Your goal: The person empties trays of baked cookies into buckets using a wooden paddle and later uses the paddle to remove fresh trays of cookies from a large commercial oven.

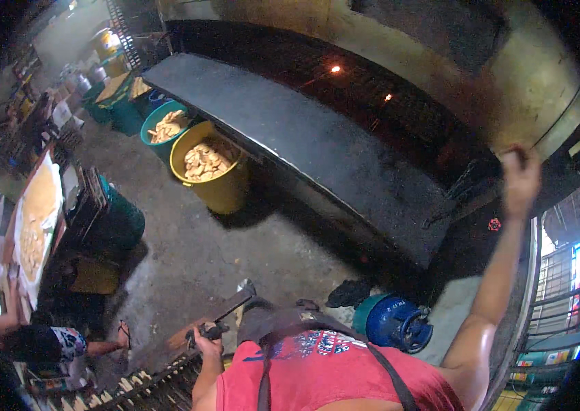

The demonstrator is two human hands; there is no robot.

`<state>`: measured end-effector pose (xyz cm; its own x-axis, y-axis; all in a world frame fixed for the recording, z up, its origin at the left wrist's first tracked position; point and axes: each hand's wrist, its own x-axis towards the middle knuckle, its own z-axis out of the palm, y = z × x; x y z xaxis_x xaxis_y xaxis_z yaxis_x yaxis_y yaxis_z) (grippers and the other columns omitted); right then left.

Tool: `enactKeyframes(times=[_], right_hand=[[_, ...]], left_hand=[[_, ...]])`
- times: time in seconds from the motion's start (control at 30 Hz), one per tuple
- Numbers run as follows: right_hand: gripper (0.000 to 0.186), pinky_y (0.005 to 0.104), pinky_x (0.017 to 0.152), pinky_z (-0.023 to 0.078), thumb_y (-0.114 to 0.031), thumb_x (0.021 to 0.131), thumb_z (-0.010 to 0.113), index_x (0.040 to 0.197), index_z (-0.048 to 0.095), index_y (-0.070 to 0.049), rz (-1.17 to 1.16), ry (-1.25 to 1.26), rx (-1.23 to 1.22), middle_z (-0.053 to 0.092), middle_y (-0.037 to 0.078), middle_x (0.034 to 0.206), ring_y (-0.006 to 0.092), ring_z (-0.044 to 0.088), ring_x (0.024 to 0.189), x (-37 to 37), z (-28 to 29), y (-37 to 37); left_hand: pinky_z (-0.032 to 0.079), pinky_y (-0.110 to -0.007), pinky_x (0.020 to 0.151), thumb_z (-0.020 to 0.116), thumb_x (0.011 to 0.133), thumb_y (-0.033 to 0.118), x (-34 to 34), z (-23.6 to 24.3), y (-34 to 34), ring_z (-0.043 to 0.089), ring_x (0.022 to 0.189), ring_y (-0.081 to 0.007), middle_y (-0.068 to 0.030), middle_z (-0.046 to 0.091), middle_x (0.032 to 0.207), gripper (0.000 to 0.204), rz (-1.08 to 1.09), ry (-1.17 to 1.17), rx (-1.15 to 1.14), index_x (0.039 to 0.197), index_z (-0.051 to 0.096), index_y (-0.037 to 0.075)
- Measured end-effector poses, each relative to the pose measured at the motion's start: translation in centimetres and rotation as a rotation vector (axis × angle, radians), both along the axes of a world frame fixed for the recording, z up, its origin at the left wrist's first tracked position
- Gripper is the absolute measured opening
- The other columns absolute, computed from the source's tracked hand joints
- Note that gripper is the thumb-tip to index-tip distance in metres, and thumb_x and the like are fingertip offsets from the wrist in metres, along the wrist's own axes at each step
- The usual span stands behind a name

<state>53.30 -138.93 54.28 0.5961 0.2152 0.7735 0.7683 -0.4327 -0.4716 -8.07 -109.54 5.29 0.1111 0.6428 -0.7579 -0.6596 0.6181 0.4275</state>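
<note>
Low at my left side, my left hand (209, 339) is closed round a dark handle-like part. A long tool with a flat, dull metal blade (236, 300) slants away from it toward the floor. My right arm is stretched up and out to the right. At its end, my right hand (521, 181) is raised beside the wall at the right end of a dark recess (399, 123). Its fingers are bent together; a small thing may be between them, too blurred to name. Two orange lights glow inside the recess.
A long dark counter (290, 130) runs along the recess. Beside it stand a yellow bucket (218, 192) and a green tub (146, 130) of light brown pieces. A blue gas cylinder (406, 325) stands near me. Another person's leg (105, 347) shows left, by a cloth-covered table (53, 185).
</note>
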Motion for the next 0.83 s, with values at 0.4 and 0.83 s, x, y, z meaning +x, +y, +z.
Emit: enactKeyframes(times=[0.4, 0.83], right_hand=[[0.073, 0.0429, 0.086, 0.044, -0.037, 0.07, 0.068, 0.13, 0.039, -0.009, 0.985, 0.334, -1.026, 0.048, 0.022, 0.119, 0.0376, 0.051, 0.104, -25.8, -26.2, 37.4], [0.077, 0.0376, 0.093, 0.044, -0.021, 0.065, 0.067, 0.135, 0.036, -0.013, 0.363, 0.487, -0.763, 0.044, 0.019, 0.123, 0.0325, 0.052, 0.107, -16.4, -15.9, 54.5]], left_hand=[[0.045, -0.032, 0.075, 0.056, 0.085, 0.035, 15.2, 13.0, 25.4, 0.057, 0.083, -0.016, -0.0022, 0.06, 0.087, 0.025, -0.598, -0.001, 0.316, 0.091, 0.058, 0.011], [0.043, -0.034, 0.08, 0.065, 0.08, 0.03, 14.0, 22.1, 47.8, 0.055, 0.088, -0.0186, -0.0036, 0.056, 0.095, 0.037, -0.952, 0.394, 0.489, 0.106, 0.051, 0.009]])
